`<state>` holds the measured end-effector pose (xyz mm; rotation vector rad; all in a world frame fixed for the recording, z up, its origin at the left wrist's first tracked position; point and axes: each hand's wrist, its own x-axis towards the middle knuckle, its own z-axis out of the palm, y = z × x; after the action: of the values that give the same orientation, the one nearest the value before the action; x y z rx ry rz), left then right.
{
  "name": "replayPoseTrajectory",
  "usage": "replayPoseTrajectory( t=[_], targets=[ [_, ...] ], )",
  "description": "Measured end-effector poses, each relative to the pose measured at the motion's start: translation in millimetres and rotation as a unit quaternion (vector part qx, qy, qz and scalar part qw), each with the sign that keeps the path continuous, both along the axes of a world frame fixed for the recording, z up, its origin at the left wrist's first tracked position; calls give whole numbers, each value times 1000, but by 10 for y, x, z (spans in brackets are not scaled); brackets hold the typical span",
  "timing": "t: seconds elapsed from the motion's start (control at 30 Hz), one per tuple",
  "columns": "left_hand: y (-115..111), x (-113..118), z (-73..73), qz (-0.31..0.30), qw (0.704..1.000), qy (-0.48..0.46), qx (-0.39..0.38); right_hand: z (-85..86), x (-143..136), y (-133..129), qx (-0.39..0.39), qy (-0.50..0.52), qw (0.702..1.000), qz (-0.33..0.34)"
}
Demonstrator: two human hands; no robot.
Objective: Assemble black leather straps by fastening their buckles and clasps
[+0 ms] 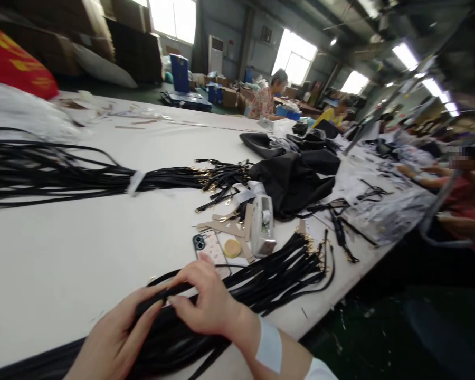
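Note:
A thick bundle of black straps (269, 279) with gold metal clasps at its far right end lies along the front of the table. Over its middle, my left hand (122, 327) pinches some straps between thumb and fingers. My right hand (206, 298) grips the same straps just to the right, thumb and fingers closed round them; the two hands nearly meet. A pale patch sits on my right forearm. Just beyond my right hand lies a phone in a patterned case (211, 248), partly hidden by the hand. Beside it are a yellow round disc (232, 248) and a white tape dispenser (263, 224).
Farther back, another strap bundle (170, 178) is bound with a white band (135, 183). Black fabric pieces (288, 182) are heaped beyond the dispenser. A white plastic bag (24, 111) lies at left. Co-workers sit along the table, one in red (471, 206) at right.

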<state>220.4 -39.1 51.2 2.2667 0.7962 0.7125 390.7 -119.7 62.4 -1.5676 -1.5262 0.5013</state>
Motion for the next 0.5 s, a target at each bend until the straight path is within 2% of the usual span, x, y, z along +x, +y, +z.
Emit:
replayPoseTrajectory(
  t=[0.07,0.13,0.2,0.3,0.4,0.5],
  targets=[
    [-60,31,193,-4,1000,2,-16,56,-22,-55,25,-30,999,28],
    [-130,92,295,-13,999,27,-29,49,-45,-79,43,-51,997,45],
    [-190,153,292,-4,998,57,-32,-2,-77,-80,63,-71,995,41],
    [-250,187,214,27,996,86,-14,-74,-113,-79,89,-79,993,25],
    [-282,151,203,11,997,73,-17,-90,-113,-92,108,-77,991,6],
    [-295,111,261,56,997,42,-29,-83,-107,-104,123,-97,988,3]
  ],
)
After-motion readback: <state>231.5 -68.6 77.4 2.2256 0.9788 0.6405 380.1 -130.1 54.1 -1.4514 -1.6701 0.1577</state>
